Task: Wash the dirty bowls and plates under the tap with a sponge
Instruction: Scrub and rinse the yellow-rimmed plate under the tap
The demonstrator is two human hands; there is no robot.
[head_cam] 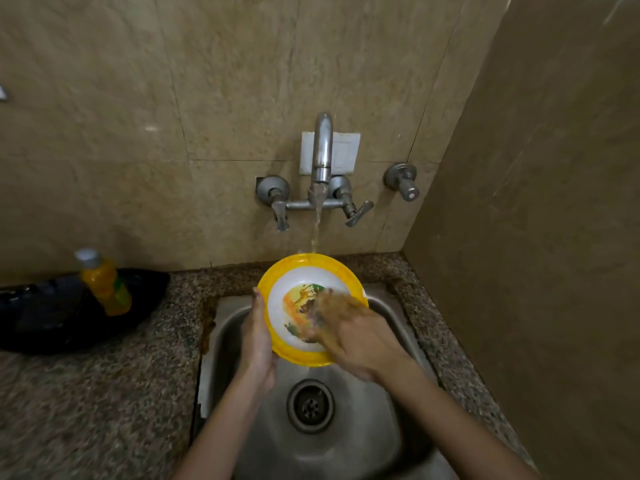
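A yellow-rimmed bowl (pixel 294 271) with a white inside and a colourful print is tilted towards me over the steel sink (pixel 346 452). My left hand (pixel 256 337) grips its left rim, thumb over the edge. My right hand (pixel 356 337) is blurred by motion, its fingers stretched out and rubbing the bowl's inside. I see no sponge in it. Water (pixel 316 230) runs from the wall tap (pixel 322 150) onto the bowl's far rim.
A bottle of orange liquid (pixel 105 282) stands on a black tray (pixel 52 323) at the left of the speckled stone counter (pixel 86 410). The drain (pixel 310 406) lies below the bowl. A tiled wall (pixel 536 237) closes in the right side.
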